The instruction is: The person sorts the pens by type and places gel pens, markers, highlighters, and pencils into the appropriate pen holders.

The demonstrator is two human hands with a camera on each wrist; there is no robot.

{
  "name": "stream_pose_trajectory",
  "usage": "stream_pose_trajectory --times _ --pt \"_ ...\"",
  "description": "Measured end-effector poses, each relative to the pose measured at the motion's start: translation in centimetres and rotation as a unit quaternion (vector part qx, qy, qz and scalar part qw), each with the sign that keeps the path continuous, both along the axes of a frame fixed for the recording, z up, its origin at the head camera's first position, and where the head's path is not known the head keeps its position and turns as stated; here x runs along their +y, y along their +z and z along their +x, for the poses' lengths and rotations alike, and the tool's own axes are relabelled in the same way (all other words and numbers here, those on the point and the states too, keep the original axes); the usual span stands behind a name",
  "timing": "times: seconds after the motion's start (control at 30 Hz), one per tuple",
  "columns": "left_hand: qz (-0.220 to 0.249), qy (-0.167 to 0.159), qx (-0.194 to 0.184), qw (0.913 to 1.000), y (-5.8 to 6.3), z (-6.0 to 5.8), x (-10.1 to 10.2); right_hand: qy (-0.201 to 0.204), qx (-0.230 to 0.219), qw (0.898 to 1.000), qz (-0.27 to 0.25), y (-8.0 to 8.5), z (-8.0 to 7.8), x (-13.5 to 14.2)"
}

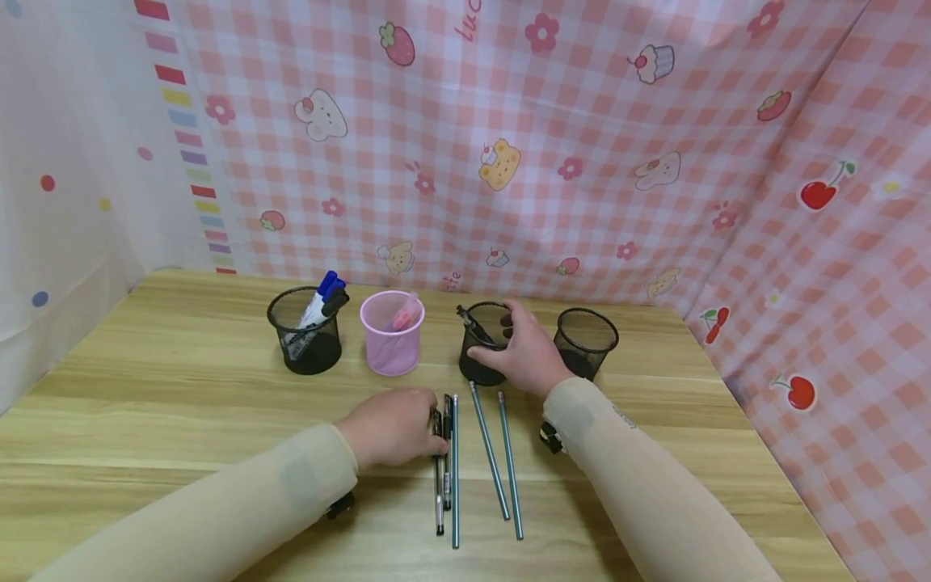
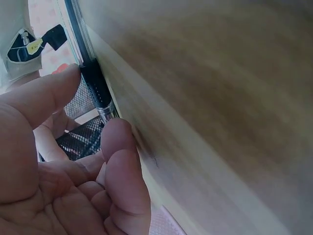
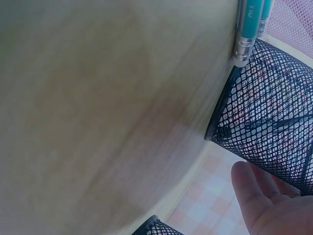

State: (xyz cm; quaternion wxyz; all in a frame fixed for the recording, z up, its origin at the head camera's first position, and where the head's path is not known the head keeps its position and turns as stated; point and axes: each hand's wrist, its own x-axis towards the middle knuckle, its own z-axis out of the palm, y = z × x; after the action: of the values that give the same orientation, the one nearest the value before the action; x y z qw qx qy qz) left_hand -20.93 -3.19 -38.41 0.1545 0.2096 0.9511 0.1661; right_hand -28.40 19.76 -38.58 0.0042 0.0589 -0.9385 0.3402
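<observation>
My left hand (image 1: 393, 426) pinches a black gel pen (image 1: 440, 501) lying on the table, thumb and fingertip against its dark part (image 2: 96, 84) in the left wrist view. Close beside it lie a second black pen (image 1: 447, 485) and a blue-green pencil (image 1: 456, 485). My right hand (image 1: 529, 352) holds a black mesh pen holder (image 1: 476, 369), its thumb in front and fingers at the far right side. Dark pens (image 1: 474, 326) lean inside that holder. Two more blue-green pencils, one left (image 1: 490, 453) and one right (image 1: 511, 469), lie in front of it.
A black mesh holder (image 1: 313, 360) with blue and black markers stands at the left. Next to it is a pink holder (image 1: 393, 356) with a pinkish item inside. Another black mesh holder (image 1: 575, 347) stands right of my right hand. Patterned cloth (image 1: 465, 121) hangs behind the table.
</observation>
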Motion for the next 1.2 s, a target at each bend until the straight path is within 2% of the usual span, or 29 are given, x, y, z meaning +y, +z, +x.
stream_pose_trajectory --times 0.23,0.77,1.2 --pt "0.002 -0.003 0.006 1.0000 0.0 0.1 0.1 -0.003 0.000 1.000 0.003 0.1 0.0 0.0" --pt "0.010 0.012 -0.026 0.9995 0.4 0.0 0.8 -0.001 -0.001 1.000 0.003 0.1 0.0 0.0" --pt "0.000 0.025 -0.035 0.9991 0.2 -0.3 1.2 0.003 0.002 1.000 0.005 0.1 0.0 0.0"
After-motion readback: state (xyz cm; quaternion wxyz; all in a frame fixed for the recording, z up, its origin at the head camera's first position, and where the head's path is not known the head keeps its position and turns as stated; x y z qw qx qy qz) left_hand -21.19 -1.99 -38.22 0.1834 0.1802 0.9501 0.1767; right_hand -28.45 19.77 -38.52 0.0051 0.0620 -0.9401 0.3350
